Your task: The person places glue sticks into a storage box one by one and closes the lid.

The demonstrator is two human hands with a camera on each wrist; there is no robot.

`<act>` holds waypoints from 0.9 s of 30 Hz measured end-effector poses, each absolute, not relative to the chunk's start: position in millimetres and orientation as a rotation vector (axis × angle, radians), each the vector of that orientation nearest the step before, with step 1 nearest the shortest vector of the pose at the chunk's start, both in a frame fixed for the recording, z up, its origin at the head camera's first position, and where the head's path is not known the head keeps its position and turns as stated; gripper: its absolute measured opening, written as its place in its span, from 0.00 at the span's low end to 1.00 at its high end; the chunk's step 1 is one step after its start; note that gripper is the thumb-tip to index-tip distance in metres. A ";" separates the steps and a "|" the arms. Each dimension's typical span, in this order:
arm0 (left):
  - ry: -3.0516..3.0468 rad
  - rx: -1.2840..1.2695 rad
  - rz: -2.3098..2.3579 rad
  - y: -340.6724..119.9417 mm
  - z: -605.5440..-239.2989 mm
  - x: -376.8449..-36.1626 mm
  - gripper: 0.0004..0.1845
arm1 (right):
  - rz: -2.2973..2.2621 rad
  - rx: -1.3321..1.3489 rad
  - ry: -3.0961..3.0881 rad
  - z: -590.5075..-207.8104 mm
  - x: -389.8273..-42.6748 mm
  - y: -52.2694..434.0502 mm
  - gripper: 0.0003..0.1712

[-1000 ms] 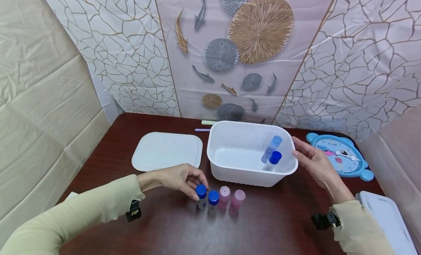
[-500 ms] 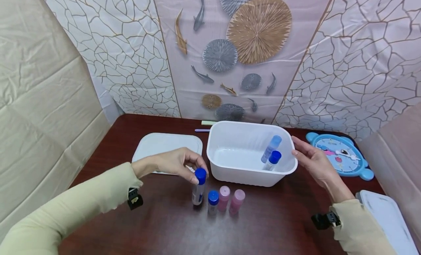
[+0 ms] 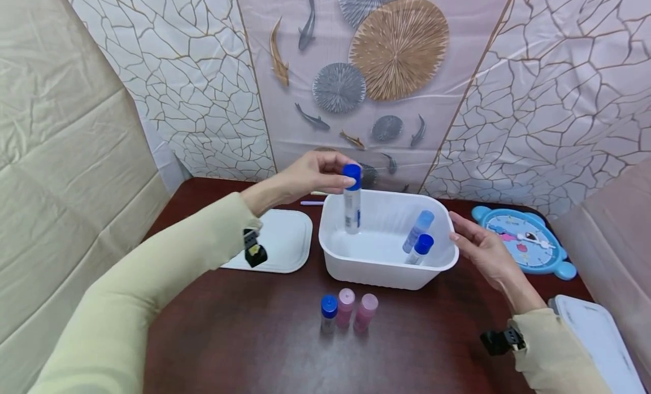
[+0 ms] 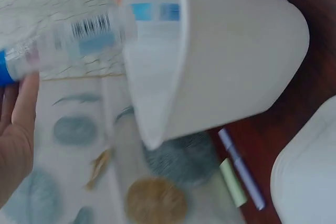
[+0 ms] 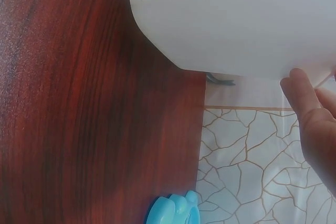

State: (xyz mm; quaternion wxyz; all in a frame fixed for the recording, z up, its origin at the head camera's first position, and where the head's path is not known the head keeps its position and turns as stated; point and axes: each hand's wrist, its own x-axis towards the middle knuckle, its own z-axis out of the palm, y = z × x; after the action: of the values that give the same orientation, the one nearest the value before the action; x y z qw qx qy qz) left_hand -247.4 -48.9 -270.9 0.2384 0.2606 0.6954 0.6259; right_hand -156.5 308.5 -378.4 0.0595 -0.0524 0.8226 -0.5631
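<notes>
My left hand [image 3: 325, 173] pinches the blue cap of a clear bottle [image 3: 351, 204] and holds it upright over the left part of the white tub [image 3: 376, 269]. The left wrist view shows the same bottle [image 4: 68, 43] beside the tub's wall [image 4: 231, 61]. Two blue-capped bottles [image 3: 418, 238] lean in the tub's right end. My right hand [image 3: 475, 244] rests with straight fingers against the tub's right rim; its fingers [image 5: 310, 108] show next to the tub's wall [image 5: 236, 19]. On the table in front stand one blue-capped bottle [image 3: 329, 313] and two pink-capped bottles [image 3: 356, 310].
A white lid [image 3: 285, 241] lies left of the tub. Behind the tub lie a purple pen [image 3: 311, 202] and a green slip [image 4: 232, 182]. A blue clock [image 3: 524, 241] lies at the right, with a second white lid [image 3: 595, 337] at the table's right front corner.
My left hand has lifted one blue-capped bottle from the row on the table and carried it up and back over the tub. The right hand has stayed at the tub's rim.
</notes>
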 end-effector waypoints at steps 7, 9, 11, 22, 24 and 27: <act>1.963 0.630 1.635 6.2 -307.8 -265.8 0.17 | -1.727 -0.157 2.472 -378.7 -155.8 308.8 0.37; 2.001 0.626 1.567 17.6 -315.8 -267.4 0.17 | -1.722 -0.148 2.474 -378.9 -155.7 308.7 0.37; 2.046 0.629 1.494 27.8 -322.4 -267.9 0.17 | -1.715 -0.142 2.479 -378.6 -155.6 308.9 0.38; 2.197 0.589 1.325 54.3 -343.1 -264.4 0.18 | -1.723 -0.130 2.472 -378.1 -156.3 306.6 0.38; 2.204 0.581 1.323 56.2 -345.3 -265.1 0.17 | -1.711 -0.121 2.475 -377.9 -155.9 307.0 0.38; 2.218 0.569 1.326 58.8 -348.6 -265.6 0.16 | -1.697 -0.104 2.475 -377.4 -155.6 308.0 0.38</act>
State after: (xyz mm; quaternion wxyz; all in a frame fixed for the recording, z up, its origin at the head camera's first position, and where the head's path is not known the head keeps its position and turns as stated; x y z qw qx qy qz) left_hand -265.6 58.8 -348.6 0.2453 0.2086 0.8126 0.4857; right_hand -155.6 308.0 -377.4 0.0693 -0.0344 0.8223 -0.5638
